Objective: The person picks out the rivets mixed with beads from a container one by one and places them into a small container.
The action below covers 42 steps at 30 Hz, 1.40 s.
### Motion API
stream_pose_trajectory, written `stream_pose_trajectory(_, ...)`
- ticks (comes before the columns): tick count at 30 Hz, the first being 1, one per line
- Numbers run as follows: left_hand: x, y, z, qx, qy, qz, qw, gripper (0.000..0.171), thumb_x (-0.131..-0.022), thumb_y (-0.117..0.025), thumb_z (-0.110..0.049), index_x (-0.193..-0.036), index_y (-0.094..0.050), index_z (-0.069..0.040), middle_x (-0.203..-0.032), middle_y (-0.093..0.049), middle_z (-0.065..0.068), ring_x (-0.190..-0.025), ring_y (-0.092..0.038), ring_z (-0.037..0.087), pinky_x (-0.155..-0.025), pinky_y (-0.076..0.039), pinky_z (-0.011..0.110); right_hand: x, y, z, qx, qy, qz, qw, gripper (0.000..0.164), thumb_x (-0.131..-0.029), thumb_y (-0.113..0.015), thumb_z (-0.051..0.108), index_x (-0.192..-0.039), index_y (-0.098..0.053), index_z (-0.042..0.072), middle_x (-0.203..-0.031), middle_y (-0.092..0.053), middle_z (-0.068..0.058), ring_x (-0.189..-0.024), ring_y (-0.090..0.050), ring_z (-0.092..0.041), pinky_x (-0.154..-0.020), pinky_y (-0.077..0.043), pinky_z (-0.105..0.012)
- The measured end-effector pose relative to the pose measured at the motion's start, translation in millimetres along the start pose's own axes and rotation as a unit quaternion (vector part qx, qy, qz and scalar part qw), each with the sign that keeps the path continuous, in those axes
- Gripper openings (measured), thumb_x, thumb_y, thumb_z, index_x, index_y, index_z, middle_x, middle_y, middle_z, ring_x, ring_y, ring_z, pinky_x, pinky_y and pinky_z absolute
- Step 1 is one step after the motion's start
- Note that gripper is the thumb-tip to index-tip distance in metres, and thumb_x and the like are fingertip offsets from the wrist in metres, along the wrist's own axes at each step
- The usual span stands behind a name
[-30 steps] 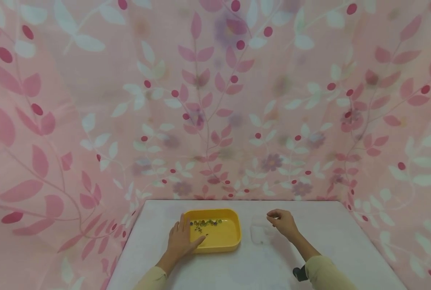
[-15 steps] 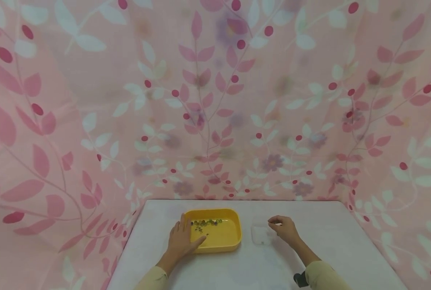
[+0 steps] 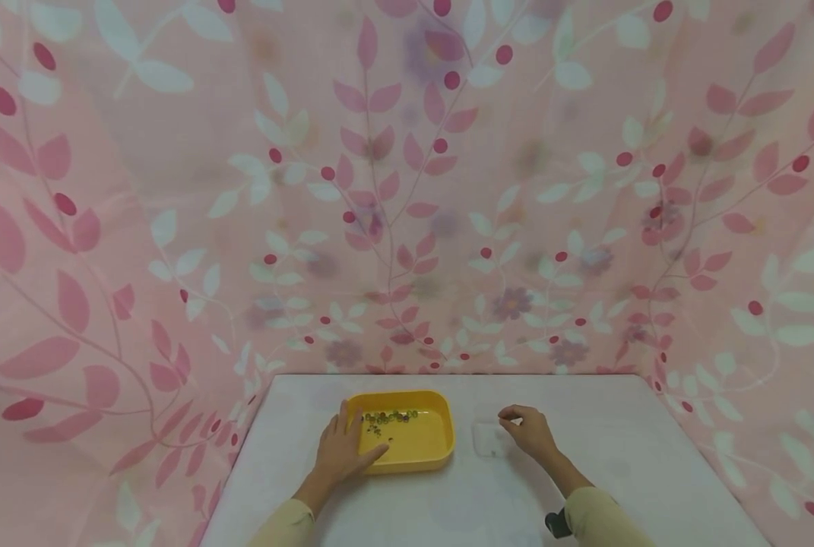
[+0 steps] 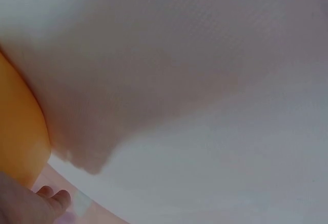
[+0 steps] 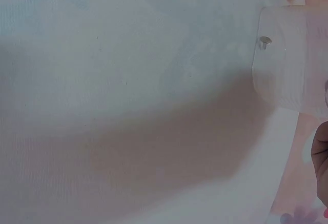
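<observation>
My left hand (image 3: 338,450) rests over the left rim of a yellow plastic tray (image 3: 416,461), fingers straight and thumb spread. Several glass marbles (image 3: 391,417) lie along the tray's far side, with small dark pieces (image 3: 375,431) nearer its middle. Right of the tray stands a clear plastic box (image 3: 483,450); inside it lies a metal thumbtack (image 5: 265,41). My right hand (image 3: 531,431) hovers at the box's right side, thumb and forefinger pinched together. A small round-edged thing (image 5: 326,88) shows by those fingertips at the right wrist view's edge; its kind is cut off.
A white-covered table (image 3: 441,509) bears everything. Behind it and along both sides hangs a pink curtain (image 3: 407,304) with a leaf pattern. A dark strap piece (image 3: 557,523) sits at the right sleeve.
Over the last half second my right hand has shifted slightly left, closer over the clear box, fingertips still pinched. The left hand and tray have stayed in place.
</observation>
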State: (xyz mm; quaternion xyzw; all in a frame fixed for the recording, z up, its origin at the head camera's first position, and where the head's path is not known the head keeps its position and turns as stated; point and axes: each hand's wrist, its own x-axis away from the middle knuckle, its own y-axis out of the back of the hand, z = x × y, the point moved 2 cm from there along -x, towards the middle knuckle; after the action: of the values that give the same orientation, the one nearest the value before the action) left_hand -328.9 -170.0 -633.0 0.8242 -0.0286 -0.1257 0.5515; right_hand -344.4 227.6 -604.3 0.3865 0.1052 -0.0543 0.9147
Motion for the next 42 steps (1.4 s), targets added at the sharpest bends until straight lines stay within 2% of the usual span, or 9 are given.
stream_pose_trajectory(4, 0.7, 2.7, -1.2, -0.011, 0.003, 0.002, 0.9999, 0.099, -0.083, -0.058, -0.073, -0.150, -0.039, -0.003, -0.161, -0.017, 0.028, -0.136, -0.037, 0.051, -0.109, -0.035, 0.062, 0.0, -2.1, 0.7, 0.011, -0.005, 0.002, 1.000, 0.008, -0.085, -0.075, 0.008, -0.092, -0.075, 0.005, -0.085, -0.074, -0.002, -0.087, -0.067, -0.022, -0.074, -0.052, -0.034)
stream_pose_trajectory(11, 0.4, 6.7, -2.7, -0.010, 0.005, -0.009, 0.9999, 0.096, -0.084, -0.059, -0.070, -0.149, -0.040, -0.002, -0.161, -0.017, 0.027, -0.135, -0.038, 0.050, -0.108, -0.035, 0.062, -2.2, -4.5, 0.1, 0.015, -0.001, 0.002, 1.000, 0.006, -0.084, -0.076, 0.008, -0.090, -0.076, 0.007, -0.084, -0.073, 0.000, -0.082, -0.065, -0.018, -0.071, -0.050, -0.031)
stream_pose_trajectory(17, -0.8, 6.5, -2.9, -0.007, 0.006, -0.011, 0.9999, 0.095, -0.084, -0.060, -0.069, -0.148, -0.042, -0.002, -0.161, -0.018, 0.028, -0.132, -0.042, 0.049, -0.106, -0.037, 0.061, -1.7, -6.8, -2.1, 0.037, -0.001, 0.016, 0.999, 0.007, -0.083, -0.078, 0.008, -0.086, -0.074, 0.014, -0.083, -0.071, 0.003, -0.079, -0.061, -0.013, -0.067, -0.046, -0.027)
stream_pose_trajectory(24, -3.1, 3.5, -1.0, -0.009, 0.007, -0.011, 0.9999, 0.096, -0.083, -0.059, -0.071, -0.149, -0.041, -0.003, -0.161, -0.017, 0.027, -0.130, -0.044, 0.047, -0.107, -0.037, 0.060, 0.0, -7.4, -3.0, 0.031, 0.018, 0.005, 0.999, 0.008, -0.081, -0.078, 0.007, -0.084, -0.073, 0.013, -0.081, -0.071, 0.003, -0.075, -0.059, -0.012, -0.063, -0.044, -0.026)
stream_pose_trajectory(33, -2.4, 1.1, -1.5, -0.015, 0.002, -0.015, 0.9998, 0.094, -0.083, -0.059, -0.072, -0.144, -0.046, -0.002, -0.160, -0.019, 0.028, -0.120, -0.052, 0.048, -0.103, -0.041, 0.059, -3.6, -7.1, -12.9, 0.007, 0.011, 0.032, 0.999, 0.009, -0.081, -0.078, 0.007, -0.084, -0.074, 0.014, -0.082, -0.072, 0.006, -0.081, -0.064, -0.012, -0.072, -0.050, -0.030)
stream_pose_trajectory(38, -1.7, 1.7, -1.3, -0.015, 0.011, -0.004, 0.9998, 0.094, -0.083, -0.056, -0.073, -0.146, -0.045, -0.003, -0.161, -0.017, 0.027, -0.119, -0.053, 0.048, -0.104, -0.040, 0.059, -5.1, -4.1, -12.0, 0.020, 0.029, 0.056, 0.998, 0.012, -0.080, -0.078, 0.006, -0.080, -0.073, 0.017, -0.081, -0.072, 0.007, -0.079, -0.062, -0.010, -0.069, -0.049, -0.028)
stream_pose_trajectory(42, -0.1, 0.9, -1.2, -0.009, 0.014, 0.001, 0.9999, 0.094, -0.083, -0.056, -0.073, -0.146, -0.046, -0.004, -0.161, -0.017, 0.028, -0.115, -0.056, 0.048, -0.103, -0.042, 0.058, -3.5, -2.6, -12.8, 0.011, 0.014, 0.062, 0.998, 0.010, -0.081, -0.077, 0.004, -0.081, -0.074, 0.014, -0.081, -0.072, 0.006, -0.082, -0.063, -0.013, -0.071, -0.050, -0.029)
